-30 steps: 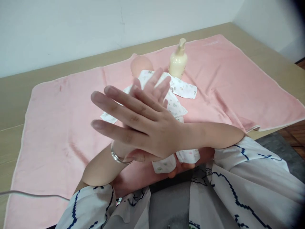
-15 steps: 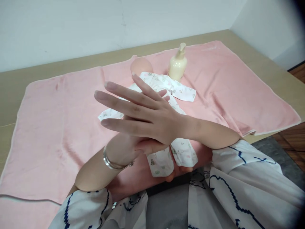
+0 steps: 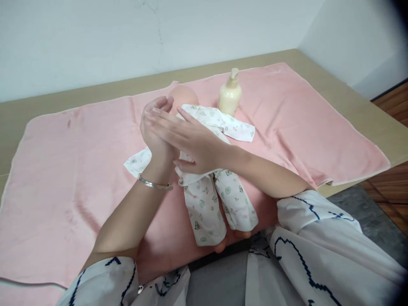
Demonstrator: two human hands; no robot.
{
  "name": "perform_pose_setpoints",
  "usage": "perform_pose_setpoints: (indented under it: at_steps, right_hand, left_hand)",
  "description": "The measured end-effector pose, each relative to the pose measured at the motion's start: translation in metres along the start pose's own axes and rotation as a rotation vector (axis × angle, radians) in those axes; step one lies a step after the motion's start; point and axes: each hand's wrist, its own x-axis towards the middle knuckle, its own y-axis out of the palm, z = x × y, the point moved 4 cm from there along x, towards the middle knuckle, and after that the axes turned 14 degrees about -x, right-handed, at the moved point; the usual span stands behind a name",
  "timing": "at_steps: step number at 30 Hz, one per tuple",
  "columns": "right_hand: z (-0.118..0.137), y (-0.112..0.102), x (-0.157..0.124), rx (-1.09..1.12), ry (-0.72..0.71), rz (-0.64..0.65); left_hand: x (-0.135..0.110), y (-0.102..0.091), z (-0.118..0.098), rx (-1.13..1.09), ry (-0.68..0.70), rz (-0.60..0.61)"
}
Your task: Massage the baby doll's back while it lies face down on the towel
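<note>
A baby doll (image 3: 210,199) in a white printed suit lies on its back on a pink towel (image 3: 70,170), head towards the wall. My two hands are pressed palm to palm just above its chest. My left hand (image 3: 156,131), with a silver bangle on the wrist, stands upright with fingers curled at the tips. My right hand (image 3: 191,142) lies across it with fingers stretched out. Neither hand holds anything. A cream pump bottle (image 3: 228,94) stands upright by the doll's head.
The pink towel covers most of a beige table (image 3: 350,97) set against a white wall. The table's right edge drops to a wooden floor (image 3: 392,187). A thin white cable (image 3: 28,282) crosses the towel's near left corner.
My hands have moved forward and lower, from near the camera to just above the doll's chest. The right fingers slid across the left palm. The doll's legs are now uncovered.
</note>
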Motion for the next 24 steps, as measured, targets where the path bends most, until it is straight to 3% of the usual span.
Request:
perform_pose_setpoints:
  at_steps: [3, 7, 11, 15, 19, 22, 24]
  right_hand:
    - [-0.018, 0.036, 0.002, 0.067, 0.11, 0.034]
    - [-0.032, 0.061, 0.001, 0.147, 0.143, 0.085]
    - [-0.053, 0.064, -0.002, 0.201, 0.155, 0.072]
    - [-0.071, 0.073, -0.005, 0.196, 0.414, 0.133]
    - [-0.046, 0.07, -0.009, 0.033, 0.652, 0.128]
    - [-0.023, 0.065, -0.005, 0.014, 0.505, 0.15]
    - [-0.026, 0.065, -0.001, 0.04, 0.373, 0.164]
  left_hand:
    - [0.013, -0.011, 0.039, -0.075, 0.038, -0.127]
    - [0.021, -0.021, 0.075, -0.042, 0.003, -0.135]
    - [0.016, -0.023, 0.075, 0.035, 0.082, -0.095]
    - [0.007, -0.018, 0.065, 0.163, 0.178, -0.072]
    - [0.005, -0.017, 0.066, 0.226, 0.137, -0.085]
    - [0.006, -0.018, 0.068, 0.23, 0.103, -0.102]
    - [0.007, -0.018, 0.068, 0.227, 0.105, -0.102]
